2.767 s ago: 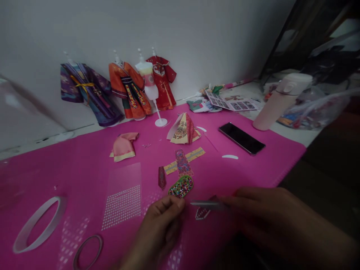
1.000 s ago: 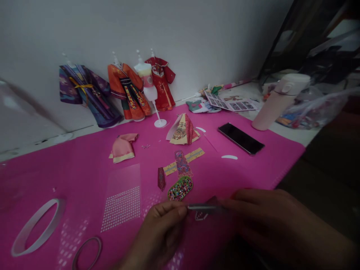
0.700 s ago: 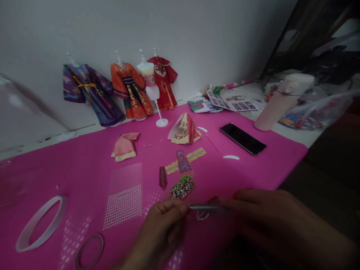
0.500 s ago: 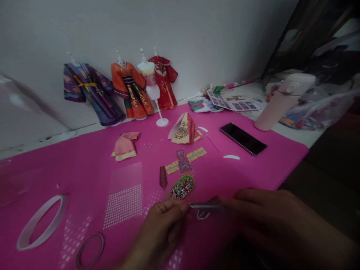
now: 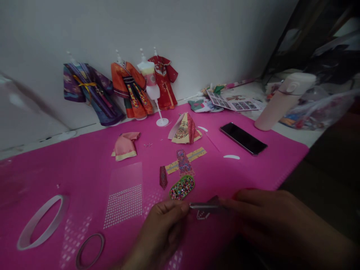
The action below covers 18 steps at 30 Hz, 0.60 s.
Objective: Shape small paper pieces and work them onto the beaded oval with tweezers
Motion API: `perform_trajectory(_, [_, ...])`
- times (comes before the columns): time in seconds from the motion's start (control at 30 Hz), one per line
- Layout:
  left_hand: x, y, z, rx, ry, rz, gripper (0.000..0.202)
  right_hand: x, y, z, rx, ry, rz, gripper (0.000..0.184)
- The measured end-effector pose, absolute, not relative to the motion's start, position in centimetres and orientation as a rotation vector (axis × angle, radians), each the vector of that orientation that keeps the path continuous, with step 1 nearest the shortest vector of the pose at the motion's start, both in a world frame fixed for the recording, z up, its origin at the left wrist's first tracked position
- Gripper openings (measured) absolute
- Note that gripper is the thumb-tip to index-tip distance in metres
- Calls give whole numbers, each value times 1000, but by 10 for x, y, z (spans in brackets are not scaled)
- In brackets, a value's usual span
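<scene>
My left hand (image 5: 164, 225) is closed, its thumb and finger pinching the left end of a narrow dark strip with a pale, shiny edge (image 5: 204, 206). The other end meets the fingertips of my right hand (image 5: 267, 215), which is dim and partly blurred but closed on it. A dark reddish corner of material (image 5: 215, 199) shows just behind the strip. Below it, small white beads (image 5: 201, 215) form a bent line. Just beyond my left hand lies a green oval dish of mixed beads (image 5: 182, 187), with a dark red patterned fabric piece (image 5: 163, 177) beside it.
On the pink mat (image 5: 253, 176) lie a sheet of rhinestones (image 5: 123, 204), two rings of tape (image 5: 41, 223), a pink doll garment (image 5: 126, 146) and a phone (image 5: 243, 138). Dressed doll mannequins (image 5: 131, 90) line the wall. A pink bottle (image 5: 284, 101) stands back right.
Almost nothing differs. Both hands keep hold of the strip in the same place, with only a slight shift of the fingers.
</scene>
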<state>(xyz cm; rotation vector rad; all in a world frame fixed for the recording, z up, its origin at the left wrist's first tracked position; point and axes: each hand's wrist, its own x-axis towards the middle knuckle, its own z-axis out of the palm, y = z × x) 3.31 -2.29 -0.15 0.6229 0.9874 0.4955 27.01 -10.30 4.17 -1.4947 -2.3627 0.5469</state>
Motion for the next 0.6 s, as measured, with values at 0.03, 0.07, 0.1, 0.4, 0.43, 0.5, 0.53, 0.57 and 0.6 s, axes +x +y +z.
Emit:
perform_trajectory(0.03, [32, -23, -4, 622, 978, 502, 45, 270, -103, 42, -1497, -2362, 553, 52])
perform_trajectory(0.07, [32, -23, -6, 622, 965, 505, 45, 270, -103, 42, -1499, -2360, 559, 51])
perform_trajectory(0.1, [31, -23, -7, 627, 953, 506, 43, 269, -103, 41, -1508, -2355, 556, 50])
perform_trajectory(0.4, [32, -26, -2, 639, 947, 517, 42, 269, -102, 44, -1536, -2337, 518, 54])
perform_trajectory(0.43, [32, -25, -2, 637, 939, 520, 42, 269, -101, 44, -1537, -2339, 528, 53])
perform_trajectory(0.5, [32, -25, -1, 642, 947, 506, 42, 269, -101, 45, -1535, -2350, 544, 51])
perform_trajectory(0.53, [32, -25, 1, 647, 955, 494, 42, 269, -100, 45, -1529, -2354, 546, 50])
perform_trajectory(0.57, [32, -25, 3, 652, 964, 486, 43, 269, -100, 45, -1519, -2355, 546, 49])
perform_trajectory(0.6, [32, -24, 4, 658, 972, 478, 43, 270, -101, 44, -1508, -2352, 547, 49])
